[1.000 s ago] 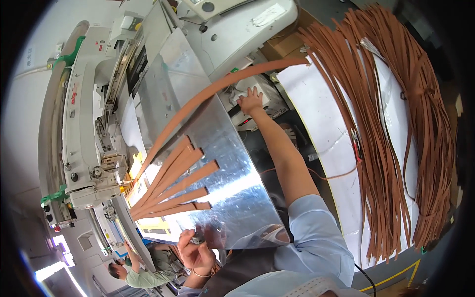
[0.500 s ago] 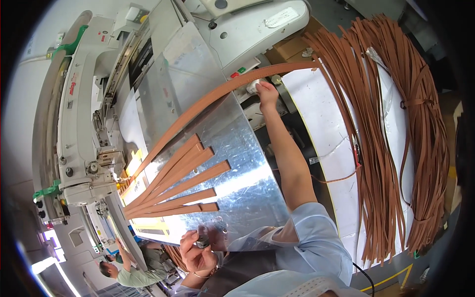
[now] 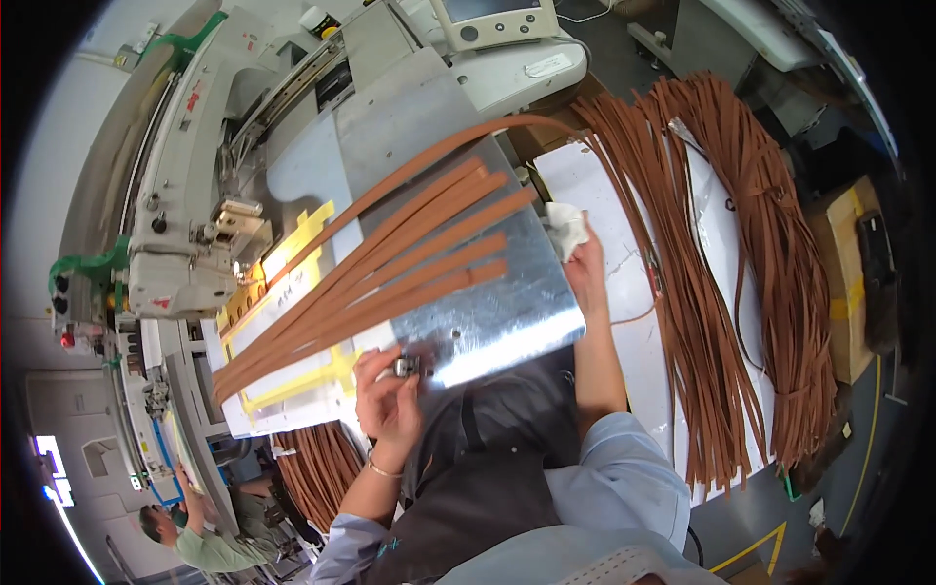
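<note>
Near the front edge of the metal worktable, my left hand pinches a small shiny metal bobbin case. My right hand, beyond the table's right edge, grips a crumpled white cloth. Several flat brown straps fan across the tabletop, their left ends gathered over a white template with yellow tape. One longer strap arches behind them toward the bundles on the right.
A large sewing machine head stands at left over the template. Thick bundles of brown straps lie on a white surface at right. A control panel is at the back. A co-worker sits at lower left.
My right hand has come back toward me from beneath the table's far right side, bringing the white cloth into plain sight. My left hand still holds the bobbin case. The view has shifted.
</note>
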Available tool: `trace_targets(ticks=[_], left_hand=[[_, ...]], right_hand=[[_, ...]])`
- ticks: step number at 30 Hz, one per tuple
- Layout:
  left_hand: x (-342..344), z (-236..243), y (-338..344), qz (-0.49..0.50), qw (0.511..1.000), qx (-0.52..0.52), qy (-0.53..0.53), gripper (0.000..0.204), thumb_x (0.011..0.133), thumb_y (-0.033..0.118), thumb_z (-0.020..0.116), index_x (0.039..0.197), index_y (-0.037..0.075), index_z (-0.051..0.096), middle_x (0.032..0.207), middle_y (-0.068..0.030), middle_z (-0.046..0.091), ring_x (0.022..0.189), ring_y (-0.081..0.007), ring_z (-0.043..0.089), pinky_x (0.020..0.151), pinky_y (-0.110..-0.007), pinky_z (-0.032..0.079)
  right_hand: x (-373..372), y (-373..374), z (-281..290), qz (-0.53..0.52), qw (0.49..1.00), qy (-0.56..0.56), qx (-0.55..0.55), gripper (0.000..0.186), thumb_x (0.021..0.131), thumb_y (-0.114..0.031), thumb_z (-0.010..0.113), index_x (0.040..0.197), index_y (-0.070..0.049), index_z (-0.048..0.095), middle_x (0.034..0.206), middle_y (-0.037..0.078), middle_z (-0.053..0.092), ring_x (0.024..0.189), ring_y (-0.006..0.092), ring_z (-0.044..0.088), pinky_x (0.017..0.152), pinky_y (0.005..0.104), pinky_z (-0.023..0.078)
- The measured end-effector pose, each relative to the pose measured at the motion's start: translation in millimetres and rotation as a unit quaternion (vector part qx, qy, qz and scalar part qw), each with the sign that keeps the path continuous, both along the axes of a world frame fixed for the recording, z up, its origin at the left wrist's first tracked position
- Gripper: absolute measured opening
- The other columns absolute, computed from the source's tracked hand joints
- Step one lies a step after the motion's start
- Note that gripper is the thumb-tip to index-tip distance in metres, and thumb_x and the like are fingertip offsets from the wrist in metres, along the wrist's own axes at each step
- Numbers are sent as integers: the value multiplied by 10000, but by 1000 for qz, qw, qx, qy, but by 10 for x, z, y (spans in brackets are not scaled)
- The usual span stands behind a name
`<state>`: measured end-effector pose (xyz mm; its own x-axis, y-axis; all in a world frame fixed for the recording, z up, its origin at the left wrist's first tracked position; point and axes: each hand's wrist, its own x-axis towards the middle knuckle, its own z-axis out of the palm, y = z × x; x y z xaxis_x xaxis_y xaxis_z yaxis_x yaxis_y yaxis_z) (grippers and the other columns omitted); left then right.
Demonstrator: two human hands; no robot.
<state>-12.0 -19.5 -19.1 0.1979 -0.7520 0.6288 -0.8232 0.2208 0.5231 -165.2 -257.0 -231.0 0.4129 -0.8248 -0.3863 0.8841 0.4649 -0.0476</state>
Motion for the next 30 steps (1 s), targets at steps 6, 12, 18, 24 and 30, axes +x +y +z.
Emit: trace_targets(ticks=[6,12,18,24,30], left_hand=[[-100,162,75,-23,970,-48,236,115,735,-59,613,780,11,533,1010,-164,605,935,-243,522,863,-366,393],[-52,273,468,-87,963,2,254,138,714,-60,645,765,11,538,1005,-146,621,913,-221,528,815,-319,411],[9,555,792,-74,995,-58,45,197,634,-71,678,781,10,575,902,-121,629,866,-290,556,775,-391,442],[385,600,1203,7,990,-84,-111,169,655,-40,656,746,52,549,873,-111,615,961,-338,543,922,-503,343],[519,743,1266,41,996,-19,-81,161,658,13,682,741,41,547,1189,-164,493,1116,-365,449,970,-484,307]], right_hand=[[-828,528,952,-117,948,200,-217,268,945,-250,440,993,-10,551,807,37,602,573,63,504,460,193,386],[-918,1121,1661,-202,892,214,-343,402,903,-164,460,1252,29,409,1217,156,500,1123,257,490,989,405,353],[1,2158,2462,25,587,397,-705,94,854,-73,507,923,-23,545,1249,217,455,1104,306,483,899,348,380],[673,2676,2694,206,796,247,-512,134,825,-70,614,804,-15,494,1050,135,571,920,135,562,785,245,430],[818,2565,2627,337,743,220,-535,323,819,-83,626,1114,19,546,980,52,574,903,108,531,789,256,426]])
